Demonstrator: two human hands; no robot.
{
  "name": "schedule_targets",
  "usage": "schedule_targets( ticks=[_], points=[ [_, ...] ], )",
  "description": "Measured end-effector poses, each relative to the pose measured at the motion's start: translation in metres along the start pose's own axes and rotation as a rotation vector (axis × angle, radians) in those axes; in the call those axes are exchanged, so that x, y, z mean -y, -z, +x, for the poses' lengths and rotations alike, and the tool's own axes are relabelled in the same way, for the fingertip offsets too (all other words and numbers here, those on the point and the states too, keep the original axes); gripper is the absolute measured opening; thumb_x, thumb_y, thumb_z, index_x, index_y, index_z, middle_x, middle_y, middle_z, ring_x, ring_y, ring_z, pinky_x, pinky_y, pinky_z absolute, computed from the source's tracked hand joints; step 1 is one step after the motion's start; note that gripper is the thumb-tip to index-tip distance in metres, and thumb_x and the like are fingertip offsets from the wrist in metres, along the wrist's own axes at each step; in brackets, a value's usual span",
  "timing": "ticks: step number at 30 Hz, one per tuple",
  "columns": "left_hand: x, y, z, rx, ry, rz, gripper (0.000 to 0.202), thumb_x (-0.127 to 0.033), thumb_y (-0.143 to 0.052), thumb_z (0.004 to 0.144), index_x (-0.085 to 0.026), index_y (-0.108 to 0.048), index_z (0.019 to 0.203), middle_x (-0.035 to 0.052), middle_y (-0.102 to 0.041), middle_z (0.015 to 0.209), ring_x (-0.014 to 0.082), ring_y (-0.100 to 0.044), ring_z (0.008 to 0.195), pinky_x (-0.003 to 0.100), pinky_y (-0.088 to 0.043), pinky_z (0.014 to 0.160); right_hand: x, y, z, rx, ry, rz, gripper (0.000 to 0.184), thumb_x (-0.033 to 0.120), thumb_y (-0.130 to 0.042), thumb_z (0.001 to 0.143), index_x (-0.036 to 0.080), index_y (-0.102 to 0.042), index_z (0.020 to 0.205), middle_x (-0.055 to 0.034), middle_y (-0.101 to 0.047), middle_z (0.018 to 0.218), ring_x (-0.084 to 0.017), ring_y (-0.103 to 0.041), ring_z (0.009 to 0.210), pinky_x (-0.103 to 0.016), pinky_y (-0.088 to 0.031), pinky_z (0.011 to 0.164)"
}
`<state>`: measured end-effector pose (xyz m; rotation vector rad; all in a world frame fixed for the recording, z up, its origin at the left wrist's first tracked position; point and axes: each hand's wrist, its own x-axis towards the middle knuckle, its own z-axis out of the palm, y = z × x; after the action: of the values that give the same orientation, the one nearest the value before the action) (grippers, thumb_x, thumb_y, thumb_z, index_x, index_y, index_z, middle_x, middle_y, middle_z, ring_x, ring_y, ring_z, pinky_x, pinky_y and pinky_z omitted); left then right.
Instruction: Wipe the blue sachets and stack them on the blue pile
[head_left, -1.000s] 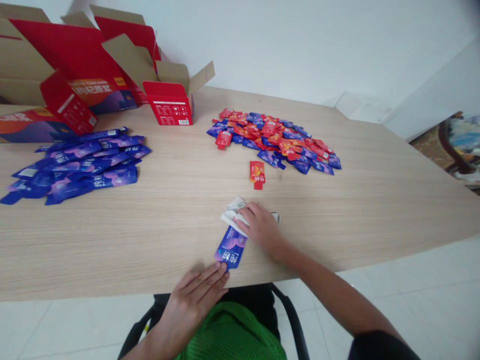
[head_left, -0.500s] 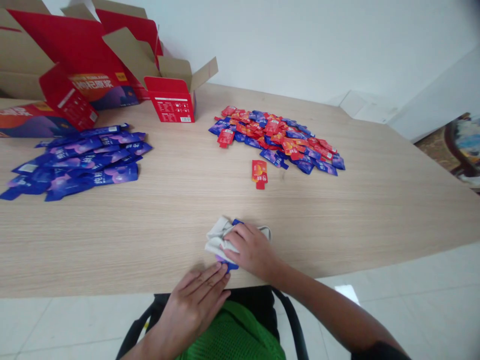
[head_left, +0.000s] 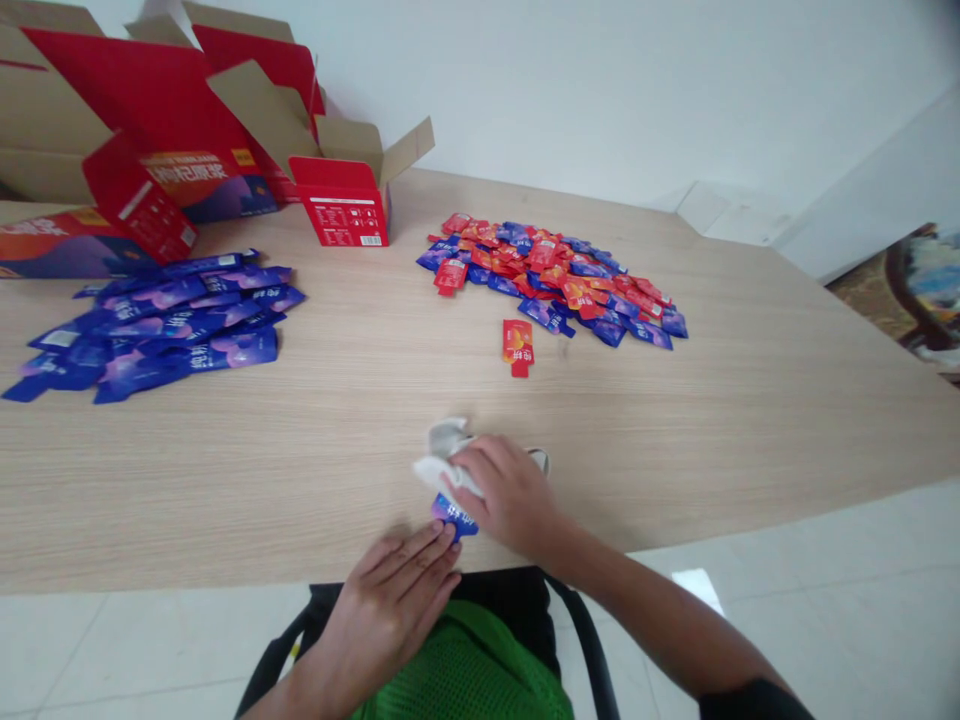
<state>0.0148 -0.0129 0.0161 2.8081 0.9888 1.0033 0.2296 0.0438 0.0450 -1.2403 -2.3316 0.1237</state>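
Note:
A blue sachet (head_left: 453, 514) lies on the table near its front edge, partly covered by a white cloth (head_left: 444, 470). My left hand (head_left: 394, 600) rests flat with its fingers stretched out, the fingertips touching the sachet's near end. My right hand (head_left: 510, 495) has its fingers closed around the cloth, bunched over the sachet's far part. Beyond my hands a single red sachet (head_left: 518, 347) lies on the tabletop. Behind it spreads a mixed pile of red and blue sachets (head_left: 555, 265).
A pile of larger blue sachets (head_left: 172, 325) lies at the left. Behind it stand red cardboard boxes with open flaps, among them a small red box (head_left: 349, 205). A white wall (head_left: 600, 90) backs the wooden table (head_left: 720, 410). A chair armrest (head_left: 585, 640) shows below.
My right hand has shifted slightly away from me with the cloth, and more of the blue sachet's printed face shows. My left hand stays in place.

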Motion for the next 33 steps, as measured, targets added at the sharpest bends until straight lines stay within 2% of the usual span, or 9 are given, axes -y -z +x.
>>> schedule_targets(
  ticks=[3,5,9,13,16,20,25,29,33],
  points=[
    [0.000,0.000,-0.001,0.009,0.016,-0.039,0.023,-0.024,-0.053,0.106,-0.022,-0.076,0.109,-0.0024,-0.080,0.108,0.0148,-0.074,0.101,0.030,-0.048,0.098,0.020,-0.018,-0.016,0.149,0.076,-0.014,0.019,0.035,-0.066,0.098,0.022,-0.064,0.111,-0.0060,-0.068,0.103,-0.024,-0.060,0.093,-0.039,-0.051,0.080],
    [0.000,0.001,0.000,0.021,0.004,-0.027,0.022,-0.023,-0.055,0.105,-0.021,-0.075,0.114,-0.0015,-0.079,0.115,0.0153,-0.073,0.106,0.030,-0.047,0.098,0.013,-0.025,-0.017,0.150,0.033,-0.033,0.019,0.036,-0.068,0.098,0.022,-0.065,0.110,-0.0057,-0.068,0.103,-0.024,-0.060,0.095,-0.039,-0.051,0.082],
    [-0.001,0.004,0.001,0.024,-0.022,0.011,0.024,-0.023,-0.054,0.106,-0.021,-0.072,0.121,-0.0001,-0.075,0.127,0.0153,-0.070,0.116,0.030,-0.047,0.097,-0.033,-0.022,0.003,0.046,-0.069,-0.133,0.014,0.033,-0.064,0.100,0.021,-0.065,0.109,-0.0076,-0.067,0.105,-0.025,-0.061,0.100,-0.039,-0.052,0.087],
    [0.000,0.005,0.004,0.021,-0.028,0.031,0.022,-0.026,-0.054,0.106,-0.021,-0.073,0.116,-0.0002,-0.077,0.122,0.0157,-0.072,0.112,0.031,-0.048,0.096,-0.078,-0.005,0.023,-0.064,-0.146,-0.229,0.014,0.030,-0.058,0.104,0.020,-0.066,0.109,-0.0101,-0.067,0.104,-0.026,-0.061,0.099,-0.040,-0.051,0.089],
    [0.002,0.001,0.014,0.056,-0.009,0.010,0.023,-0.030,-0.056,0.105,-0.018,-0.072,0.116,0.0023,-0.079,0.110,0.0176,-0.073,0.099,0.034,-0.051,0.090,-0.093,0.007,0.024,-0.195,-0.219,-0.221,0.019,0.030,-0.052,0.107,0.017,-0.064,0.115,-0.0125,-0.065,0.108,-0.027,-0.061,0.104,-0.041,-0.050,0.094],
    [0.001,-0.013,0.034,0.173,0.131,0.020,0.046,-0.045,-0.060,0.101,-0.014,-0.062,0.134,0.0114,-0.072,0.112,0.0259,-0.068,0.097,0.042,-0.056,0.085,-0.097,0.011,0.015,-0.384,-0.284,-0.132,0.022,0.035,-0.050,0.107,0.019,-0.063,0.114,-0.0105,-0.065,0.106,-0.025,-0.062,0.102,-0.039,-0.051,0.094],
    [-0.002,-0.036,0.048,0.260,0.301,0.057,0.082,-0.062,-0.065,0.092,-0.009,-0.043,0.151,0.0189,-0.063,0.125,0.0342,-0.062,0.109,0.052,-0.058,0.091,-0.103,0.005,0.009,-0.420,-0.302,-0.043,0.024,0.038,-0.048,0.108,0.021,-0.063,0.113,-0.0100,-0.065,0.105,-0.026,-0.062,0.102,-0.041,-0.052,0.094],
    [0.000,-0.037,0.054,0.257,0.330,0.066,0.059,-0.042,-0.060,0.100,-0.009,-0.045,0.146,0.0177,-0.065,0.123,0.0344,-0.065,0.108,0.052,-0.061,0.088,-0.108,0.002,0.010,-0.414,-0.320,0.011,0.024,0.039,-0.047,0.108,0.022,-0.063,0.113,-0.0098,-0.065,0.106,-0.025,-0.064,0.102,-0.041,-0.053,0.094],
    [0.009,-0.029,0.056,0.212,0.325,-0.028,0.044,-0.024,-0.043,0.106,-0.016,-0.039,0.149,0.0139,-0.068,0.128,0.0261,-0.072,0.106,0.041,-0.063,0.088,-0.110,0.001,0.010,-0.418,-0.326,0.025,0.026,0.040,-0.048,0.108,0.021,-0.064,0.114,-0.0104,-0.066,0.107,-0.025,-0.064,0.103,-0.041,-0.054,0.094]
  ],
)
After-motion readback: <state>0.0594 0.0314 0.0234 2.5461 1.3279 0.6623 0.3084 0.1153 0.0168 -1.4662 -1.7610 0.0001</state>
